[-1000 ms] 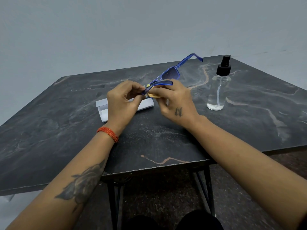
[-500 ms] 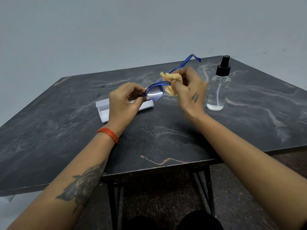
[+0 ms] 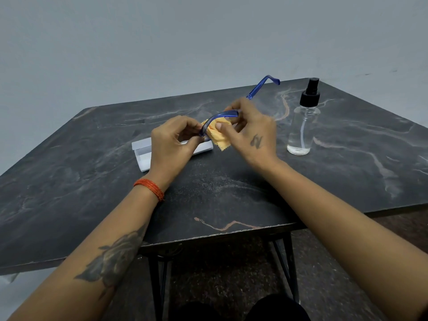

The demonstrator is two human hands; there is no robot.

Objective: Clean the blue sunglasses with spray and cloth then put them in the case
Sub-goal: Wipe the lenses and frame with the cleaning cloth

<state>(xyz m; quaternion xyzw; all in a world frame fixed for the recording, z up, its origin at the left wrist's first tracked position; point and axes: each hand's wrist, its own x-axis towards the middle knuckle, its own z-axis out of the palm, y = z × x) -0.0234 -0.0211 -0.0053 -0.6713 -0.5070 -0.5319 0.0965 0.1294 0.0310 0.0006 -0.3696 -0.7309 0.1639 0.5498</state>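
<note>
Above the middle of the dark marbled counter [image 3: 231, 193], both hands are working on the blue sunglasses [image 3: 218, 117], which are being held in the air just over the white case [image 3: 142, 156]. The left hand [image 3: 171, 144] is pinching the frame at its near end, fingers curled round it. The right hand [image 3: 250, 133] is pinching the yellow cloth [image 3: 220, 141] against the glasses, thumb pressing on the fabric, so the wiping stage appears to be under way; which part is being rubbed is hidden by the fingers. One arm of the glasses is sticking up and away behind the right hand.

The spray bottle [image 3: 303, 126] is standing upright on the counter to the right, apart from both hands and untouched, which suggests the spraying is already finished, though no wetness can be made out on the lenses. The case is lying under the left hand and looks open, with nothing visible in it. Still remaining, by this reading: finishing the wipe, folding the arms, laying the glasses in the case.
</note>
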